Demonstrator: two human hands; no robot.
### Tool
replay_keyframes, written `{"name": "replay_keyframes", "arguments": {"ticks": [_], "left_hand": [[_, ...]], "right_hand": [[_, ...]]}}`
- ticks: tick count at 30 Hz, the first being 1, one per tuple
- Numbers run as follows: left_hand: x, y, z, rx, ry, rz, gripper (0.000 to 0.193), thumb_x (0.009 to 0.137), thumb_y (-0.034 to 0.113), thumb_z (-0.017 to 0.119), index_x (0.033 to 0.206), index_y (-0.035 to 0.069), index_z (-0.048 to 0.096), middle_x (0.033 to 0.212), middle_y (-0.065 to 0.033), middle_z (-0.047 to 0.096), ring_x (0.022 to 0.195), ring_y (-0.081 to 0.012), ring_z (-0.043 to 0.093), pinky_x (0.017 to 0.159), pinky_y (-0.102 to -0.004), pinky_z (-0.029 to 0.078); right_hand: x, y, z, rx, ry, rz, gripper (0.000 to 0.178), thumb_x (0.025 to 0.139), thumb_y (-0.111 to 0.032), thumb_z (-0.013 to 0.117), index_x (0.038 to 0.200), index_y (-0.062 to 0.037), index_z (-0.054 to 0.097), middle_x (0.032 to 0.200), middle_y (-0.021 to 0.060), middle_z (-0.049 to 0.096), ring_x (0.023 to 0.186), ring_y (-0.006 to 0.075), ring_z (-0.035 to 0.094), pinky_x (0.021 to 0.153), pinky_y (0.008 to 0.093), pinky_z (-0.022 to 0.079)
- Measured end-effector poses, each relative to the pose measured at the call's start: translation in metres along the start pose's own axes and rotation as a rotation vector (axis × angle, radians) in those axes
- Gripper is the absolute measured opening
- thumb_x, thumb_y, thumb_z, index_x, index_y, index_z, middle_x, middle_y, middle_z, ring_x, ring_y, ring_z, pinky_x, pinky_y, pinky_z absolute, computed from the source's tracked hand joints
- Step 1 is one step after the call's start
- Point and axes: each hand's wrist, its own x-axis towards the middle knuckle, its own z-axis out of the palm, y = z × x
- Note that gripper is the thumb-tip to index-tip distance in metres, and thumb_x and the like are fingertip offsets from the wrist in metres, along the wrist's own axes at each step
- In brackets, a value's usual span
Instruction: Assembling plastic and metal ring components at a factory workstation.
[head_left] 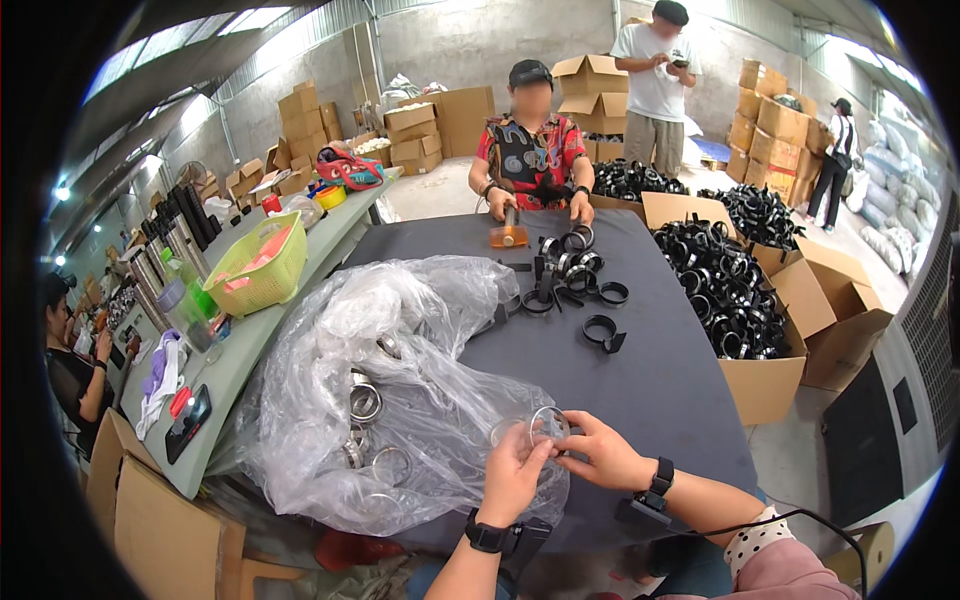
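My left hand [515,472] and my right hand [600,452] meet over the near edge of a dark grey table [660,370]. Together they hold a thin metal ring [548,425], fingers pinching it from both sides. Just left of my hands lies a big crumpled clear plastic bag [390,390] with several metal rings [365,402] inside. Both wrists wear black bands.
Black ring clamps [570,275] lie mid-table. Across it a person in a patterned shirt holds an orange-headed mallet [508,235]. An open carton [770,380] of black clamps stands at the right. A green table at left carries a lime basket [258,265] and bottles. Other people stand among stacked boxes.
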Motion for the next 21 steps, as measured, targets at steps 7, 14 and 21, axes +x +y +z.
{"name": "replay_keyframes", "arguments": {"ticks": [7, 14, 21], "left_hand": [[0.001, -0.003, -0.024, 0.301, 0.080, -0.074, 0.024, 0.093, 0.009, 0.060, 0.112, -0.004, 0.056, 0.094, -0.0127, 0.068, 0.079, -0.0171, 0.069, 0.069, -0.0268, 0.054], [-0.010, 0.008, -0.038, 0.296, 0.108, -0.162, 0.035, 0.087, 0.007, 0.064, 0.118, -0.006, 0.055, 0.093, -0.0188, 0.069, 0.076, -0.0212, 0.071, 0.066, -0.0309, 0.055], [-0.011, 0.007, -0.060, 0.402, 0.067, -0.200, 0.043, 0.088, 0.007, 0.065, 0.127, -0.004, 0.050, 0.098, -0.0141, 0.065, 0.079, -0.0202, 0.069, 0.066, -0.0289, 0.055]], "right_hand": [[0.014, 0.018, 0.002, 0.171, 0.025, 0.133, 0.040, 0.082, -0.012, 0.070, 0.119, -0.0044, 0.058, 0.116, 0.0151, 0.057, 0.101, 0.0290, 0.061, 0.083, 0.0360, 0.051], [0.054, 0.053, 0.022, 0.221, 0.006, 0.334, 0.030, 0.083, -0.016, 0.067, 0.110, -0.0018, 0.063, 0.104, 0.0140, 0.062, 0.087, 0.0252, 0.063, 0.074, 0.0347, 0.052], [0.059, 0.092, 0.046, -0.274, 0.211, 0.102, 0.020, 0.084, -0.015, 0.062, 0.099, -0.0023, 0.065, 0.102, 0.0140, 0.063, 0.105, 0.0341, 0.055, 0.091, 0.0414, 0.044]]}}
